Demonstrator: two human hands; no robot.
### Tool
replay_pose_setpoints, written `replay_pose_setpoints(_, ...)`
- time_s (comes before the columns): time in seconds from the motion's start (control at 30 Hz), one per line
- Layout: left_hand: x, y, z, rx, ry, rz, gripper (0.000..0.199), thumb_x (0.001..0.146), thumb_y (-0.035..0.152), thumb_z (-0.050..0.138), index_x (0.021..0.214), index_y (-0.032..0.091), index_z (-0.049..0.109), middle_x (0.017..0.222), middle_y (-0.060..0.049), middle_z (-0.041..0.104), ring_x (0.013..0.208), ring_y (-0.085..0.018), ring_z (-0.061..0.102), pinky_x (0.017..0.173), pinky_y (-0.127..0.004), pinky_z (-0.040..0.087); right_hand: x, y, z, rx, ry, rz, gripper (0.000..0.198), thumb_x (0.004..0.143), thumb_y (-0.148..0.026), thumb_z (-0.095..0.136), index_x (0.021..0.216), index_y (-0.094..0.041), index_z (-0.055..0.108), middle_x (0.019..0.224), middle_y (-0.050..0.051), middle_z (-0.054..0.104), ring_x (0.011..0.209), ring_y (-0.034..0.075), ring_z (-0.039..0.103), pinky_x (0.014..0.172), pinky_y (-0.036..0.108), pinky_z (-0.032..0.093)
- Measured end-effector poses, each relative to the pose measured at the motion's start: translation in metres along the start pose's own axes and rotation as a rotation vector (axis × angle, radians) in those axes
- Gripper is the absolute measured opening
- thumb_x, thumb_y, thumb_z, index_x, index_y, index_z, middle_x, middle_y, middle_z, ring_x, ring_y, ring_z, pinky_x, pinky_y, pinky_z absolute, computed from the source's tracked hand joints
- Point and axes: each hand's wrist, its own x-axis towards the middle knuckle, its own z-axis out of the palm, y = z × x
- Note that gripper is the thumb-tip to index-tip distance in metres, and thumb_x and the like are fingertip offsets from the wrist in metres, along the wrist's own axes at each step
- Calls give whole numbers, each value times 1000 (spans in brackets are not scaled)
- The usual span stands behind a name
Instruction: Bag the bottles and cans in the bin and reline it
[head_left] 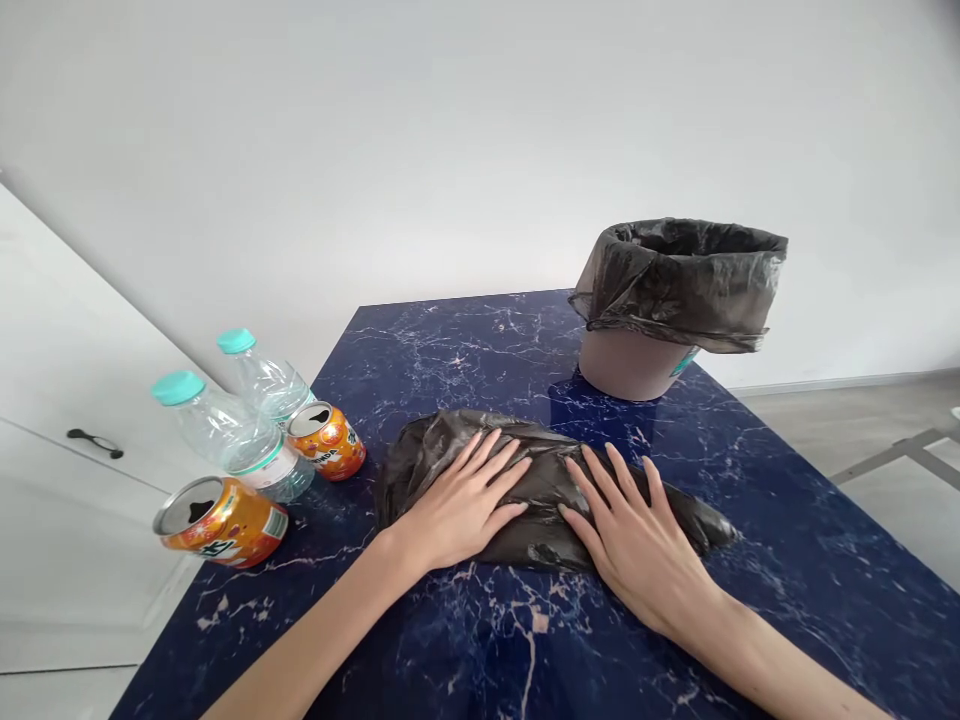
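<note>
A black plastic garbage bag lies bunched on the blue marble-patterned table in front of me. My left hand rests flat on its left half, fingers spread. Palm down on the right half is my right hand, its fingers also stretched apart. Neither hand is wrapped round anything. The bag's left end bulges, and its right end tapers to a thin tip. What, if anything, is under or inside the bag is hidden.
At the back right stands a trash bin lined with a black bag. On the left are two orange cans, both opened, and two clear plastic bottles with turquoise caps. A white cabinet adjoins the table's left side.
</note>
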Motion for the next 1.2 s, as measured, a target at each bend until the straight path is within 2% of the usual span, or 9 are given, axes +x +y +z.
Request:
replay_pose_setpoints(0.2, -29, -41, 0, -4, 10, -137, 58, 118, 49, 32, 173, 28, 35, 183, -6, 24, 171, -29, 16, 139, -57, 16, -7, 22, 9, 84, -111, 7, 66, 116, -54, 30, 174, -23, 31, 182, 4, 24, 169, 34, 22, 134, 64, 33)
replay_pose_setpoints(0.37, -44, -58, 8, 43, 101, -181, 55, 118, 45, 37, 171, 29, 40, 181, -6, 28, 169, -30, 26, 137, -60, 25, 0, 34, 10, 160, -168, -40, 66, 117, -53, 33, 177, -30, 19, 183, 0, 19, 170, 30, 16, 137, 62, 26)
replay_pose_setpoints(0.53, -50, -64, 13, 47, 330, 7, 40, 114, 26, 49, 152, 27, 61, 168, -6, 55, 159, -27, 47, 133, -56, 38, 14, 64, 14, 222, -219, -124, 64, 117, -50, 34, 177, -34, 19, 183, -2, 20, 170, 28, 16, 138, 61, 23)
replay_pose_setpoints(0.67, -49, -55, 4, 7, 595, 85, 28, 106, 12, 60, 128, 26, 69, 137, -6, 74, 134, -24, 66, 120, -50, 50, 24, 71, 3, 212, -107, -138, 59, 114, -50, 45, 169, -27, 43, 177, 4, 39, 169, 33, 21, 137, 64, 26)
replay_pose_setpoints(0.8, -47, -46, -2, -66, 830, -32, 22, 104, 8, 61, 117, 24, 68, 119, -5, 74, 114, -22, 70, 103, -44, 54, 26, 15, -17, 269, 110, -179, 46, 109, -44, 60, 148, -19, 64, 154, 11, 66, 159, 35, 43, 129, 60, 42)
replay_pose_setpoints(0.87, -47, -42, -1, -109, 893, -82, 20, 104, 7, 59, 114, 24, 67, 115, -5, 73, 110, -21, 69, 100, -43, 54, 27, -29, -25, 326, 105, -251, 39, 108, -41, 64, 140, -20, 67, 143, 11, 72, 146, 34, 56, 118, 57, 52)
replay_pose_setpoints(1.0, -48, -40, 0, -144, 946, -129, 17, 105, 7, 57, 108, 22, 66, 110, -5, 70, 106, -21, 68, 99, -41, 53, 41, -103, -23, 352, 57, -279, 42, 101, -40, 76, 134, -16, 67, 134, 13, 72, 127, 33, 65, 105, 49, 59)
replay_pose_setpoints(1.13, -48, -42, -4, -92, 994, -143, 16, 105, 8, 57, 108, 22, 65, 111, -6, 66, 106, -22, 66, 100, -41, 53, 65, -134, -12, 211, 73, -264, 9, 99, -23, 77, 100, -18, 70, 108, 9, 73, 97, 27, 69, 83, 42, 61)
replay_pose_setpoints(1.2, -49, -42, -8, -58, 1012, -147, 16, 105, 8, 57, 108, 21, 65, 112, -7, 65, 108, -23, 65, 101, -43, 53, 71, -137, -12, 194, 88, -263, 12, 99, -15, 74, 91, -20, 67, 100, 5, 71, 90, 24, 68, 76, 38, 58)
